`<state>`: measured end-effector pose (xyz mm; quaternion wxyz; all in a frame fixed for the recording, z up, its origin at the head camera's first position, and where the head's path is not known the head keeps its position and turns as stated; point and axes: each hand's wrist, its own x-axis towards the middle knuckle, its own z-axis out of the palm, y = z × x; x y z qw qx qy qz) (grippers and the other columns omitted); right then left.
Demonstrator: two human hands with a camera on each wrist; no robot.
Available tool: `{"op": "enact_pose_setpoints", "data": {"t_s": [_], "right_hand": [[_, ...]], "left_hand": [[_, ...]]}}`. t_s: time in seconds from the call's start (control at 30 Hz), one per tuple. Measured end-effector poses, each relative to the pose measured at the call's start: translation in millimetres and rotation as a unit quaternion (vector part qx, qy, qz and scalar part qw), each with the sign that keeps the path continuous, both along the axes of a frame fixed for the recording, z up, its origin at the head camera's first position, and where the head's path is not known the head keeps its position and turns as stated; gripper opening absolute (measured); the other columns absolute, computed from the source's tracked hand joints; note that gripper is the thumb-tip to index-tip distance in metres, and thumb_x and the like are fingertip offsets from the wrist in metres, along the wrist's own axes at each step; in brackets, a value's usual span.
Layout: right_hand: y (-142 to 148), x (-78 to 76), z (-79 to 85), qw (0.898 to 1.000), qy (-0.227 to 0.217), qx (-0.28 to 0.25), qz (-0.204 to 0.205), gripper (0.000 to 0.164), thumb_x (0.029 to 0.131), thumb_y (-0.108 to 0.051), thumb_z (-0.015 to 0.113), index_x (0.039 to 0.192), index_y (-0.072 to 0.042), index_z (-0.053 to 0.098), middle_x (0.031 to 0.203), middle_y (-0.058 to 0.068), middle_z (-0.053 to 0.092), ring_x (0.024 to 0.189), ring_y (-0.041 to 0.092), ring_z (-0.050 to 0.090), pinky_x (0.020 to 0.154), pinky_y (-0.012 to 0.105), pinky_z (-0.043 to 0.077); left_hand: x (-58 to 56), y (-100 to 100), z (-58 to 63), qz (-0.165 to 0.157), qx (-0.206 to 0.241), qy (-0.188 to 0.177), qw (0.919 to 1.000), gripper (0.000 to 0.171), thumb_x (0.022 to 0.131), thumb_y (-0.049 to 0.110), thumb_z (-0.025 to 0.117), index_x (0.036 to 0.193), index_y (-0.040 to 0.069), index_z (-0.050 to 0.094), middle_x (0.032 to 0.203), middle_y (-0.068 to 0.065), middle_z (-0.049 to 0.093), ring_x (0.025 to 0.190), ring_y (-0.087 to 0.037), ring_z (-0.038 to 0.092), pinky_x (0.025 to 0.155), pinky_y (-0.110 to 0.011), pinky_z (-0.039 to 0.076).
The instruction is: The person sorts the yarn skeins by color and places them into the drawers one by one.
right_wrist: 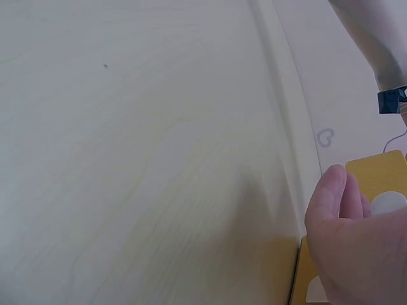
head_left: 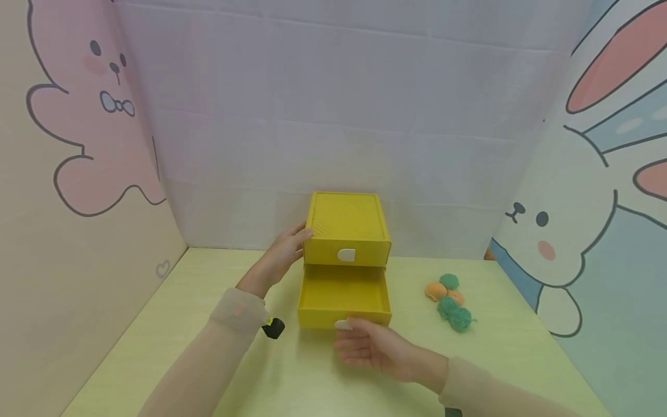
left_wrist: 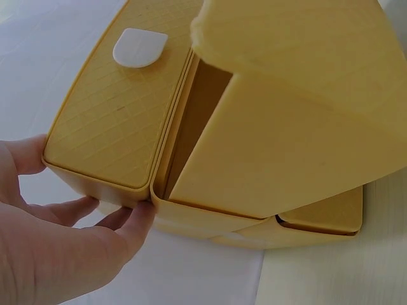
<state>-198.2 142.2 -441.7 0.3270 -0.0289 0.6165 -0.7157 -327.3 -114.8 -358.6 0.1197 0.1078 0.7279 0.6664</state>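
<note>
One yellow cabinet (head_left: 346,215) stands mid-frame, one drawer (head_left: 318,318) pulled out. The left hand (head_left: 281,255) spreads its fingers against the cabinet's side; the right hand (head_left: 383,347) touches a white handle (head_left: 341,325), its pinch unclear. Three green balls (head_left: 449,282) and two orange balls (head_left: 435,291) lie right of centre. The left-wrist view shows a third drawer front (left_wrist: 327,213), hidden from the head view.
</note>
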Motion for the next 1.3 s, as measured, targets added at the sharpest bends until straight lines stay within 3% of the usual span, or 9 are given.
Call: {"op": "enact_pose_setpoints", "data": {"t_s": [0.4, 0.8, 1.1, 1.3], "right_hand": [[2, 3.5, -2.7, 1.000, 0.001, 0.004, 0.005, 0.066, 0.109, -0.047, 0.055, 0.153, 0.002, 0.054, 0.143, 0.025, 0.064, 0.121, 0.033, 0.070, 0.103, 0.041, 0.060], [9, 1.8, -5.7, 0.999, 0.009, 0.018, 0.026, 0.070, 0.109, -0.051, 0.053, 0.152, 0.005, 0.052, 0.141, 0.022, 0.066, 0.120, 0.032, 0.069, 0.106, 0.044, 0.058], [39, 3.7, -2.7, 0.994, 0.028, 0.049, 0.088, 0.057, 0.112, -0.040, 0.052, 0.142, 0.007, 0.060, 0.135, 0.021, 0.069, 0.117, 0.029, 0.070, 0.109, 0.047, 0.056], [71, 2.9, -2.8, 0.989, 0.044, 0.069, 0.124, 0.053, 0.114, -0.037, 0.049, 0.144, 0.006, 0.059, 0.133, 0.018, 0.069, 0.119, 0.030, 0.069, 0.108, 0.046, 0.057]], "left_hand": [[0.9, 0, 0.7, -0.004, 0.004, 0.004, 1.0000, 0.064, 0.115, 0.038, 0.044, 0.172, 0.019, 0.019, 0.176, -0.003, 0.024, 0.161, -0.032, 0.026, 0.132, -0.051, 0.024], [0.2, 1, 0.0, -0.007, 0.006, 0.006, 0.9999, 0.064, 0.116, 0.037, 0.043, 0.172, 0.020, 0.019, 0.176, -0.003, 0.024, 0.160, -0.033, 0.027, 0.131, -0.052, 0.024], [-1.8, 1, -0.3, -0.004, 0.003, 0.003, 1.0000, 0.064, 0.115, 0.039, 0.044, 0.172, 0.020, 0.020, 0.176, -0.003, 0.024, 0.160, -0.033, 0.028, 0.132, -0.051, 0.025], [-2.0, 0, -0.7, -0.004, 0.002, 0.004, 1.0000, 0.063, 0.115, 0.039, 0.044, 0.171, 0.020, 0.022, 0.175, -0.002, 0.025, 0.159, -0.033, 0.029, 0.131, -0.052, 0.025]]}}
